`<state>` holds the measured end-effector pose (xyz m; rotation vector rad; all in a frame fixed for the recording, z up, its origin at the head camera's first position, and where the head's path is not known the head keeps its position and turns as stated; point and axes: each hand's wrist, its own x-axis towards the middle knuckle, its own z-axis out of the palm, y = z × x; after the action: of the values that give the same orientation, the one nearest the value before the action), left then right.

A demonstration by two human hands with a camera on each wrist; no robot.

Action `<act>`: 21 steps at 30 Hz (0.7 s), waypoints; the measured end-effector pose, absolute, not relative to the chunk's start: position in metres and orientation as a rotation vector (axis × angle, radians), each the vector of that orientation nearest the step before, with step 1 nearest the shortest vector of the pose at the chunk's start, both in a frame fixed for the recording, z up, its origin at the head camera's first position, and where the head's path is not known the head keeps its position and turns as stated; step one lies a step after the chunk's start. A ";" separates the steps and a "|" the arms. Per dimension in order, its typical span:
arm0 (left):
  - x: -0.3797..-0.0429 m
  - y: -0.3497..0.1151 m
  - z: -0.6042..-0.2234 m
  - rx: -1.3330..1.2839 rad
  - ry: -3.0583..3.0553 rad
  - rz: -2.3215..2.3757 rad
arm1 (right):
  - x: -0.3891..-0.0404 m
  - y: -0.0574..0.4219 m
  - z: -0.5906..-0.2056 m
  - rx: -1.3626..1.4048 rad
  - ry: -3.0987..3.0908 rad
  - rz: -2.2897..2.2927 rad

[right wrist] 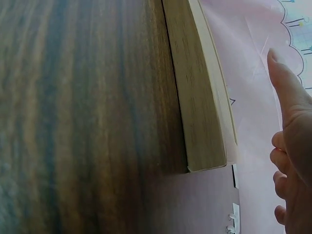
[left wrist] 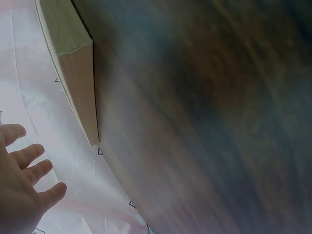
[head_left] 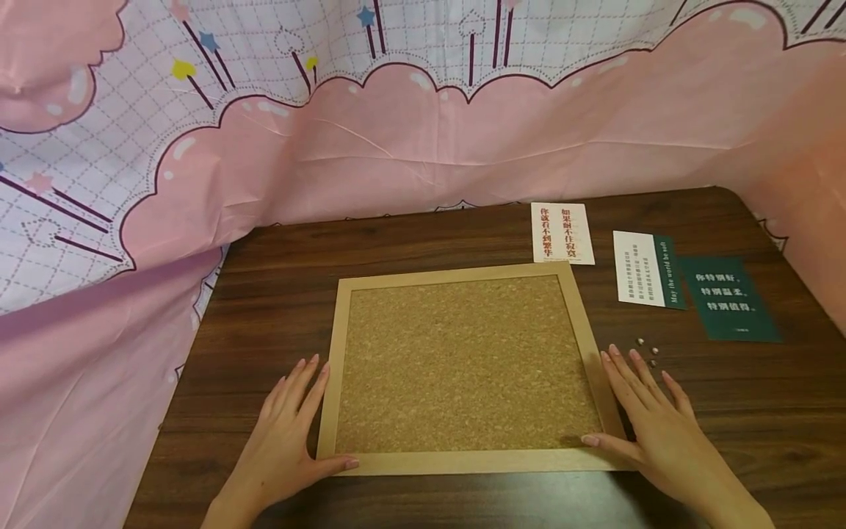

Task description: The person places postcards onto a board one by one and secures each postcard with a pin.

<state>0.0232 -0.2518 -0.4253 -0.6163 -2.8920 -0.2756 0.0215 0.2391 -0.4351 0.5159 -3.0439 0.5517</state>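
A corkboard (head_left: 463, 367) with a pale wooden frame lies flat on the dark wood table. My left hand (head_left: 280, 433) is at its near left corner, fingers stretched along the left side and the thumb over the front edge. At the near right corner is my right hand (head_left: 661, 433), its fingers extended beside the right side and its thumb over the frame. The left wrist view shows the left hand (left wrist: 22, 180) near the frame's corner (left wrist: 78, 92). In the right wrist view, the right hand (right wrist: 295, 131) appears beside the frame's side (right wrist: 200, 102).
Small pale pieces (head_left: 654, 350) lie right of the board. Behind them are a white-and-green card (head_left: 637, 268) and a dark green card (head_left: 732, 297). A white card with red writing (head_left: 562, 234) lies behind the board. Pink patterned cloth (head_left: 396, 154) hangs around the table.
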 end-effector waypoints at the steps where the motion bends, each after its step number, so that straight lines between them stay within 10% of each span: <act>1: 0.024 -0.252 -0.425 -0.610 -2.897 -0.274 | 0.021 0.239 -0.435 0.514 -3.046 0.549; 21: 0.028 -0.252 -0.424 -0.556 -2.961 -0.298 | 0.019 0.252 -0.429 0.480 -3.023 0.506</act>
<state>0.0285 -0.2521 -0.4238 -0.5561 -2.9613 -0.2976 0.0192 0.2517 -0.4295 0.4800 -3.0232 0.5063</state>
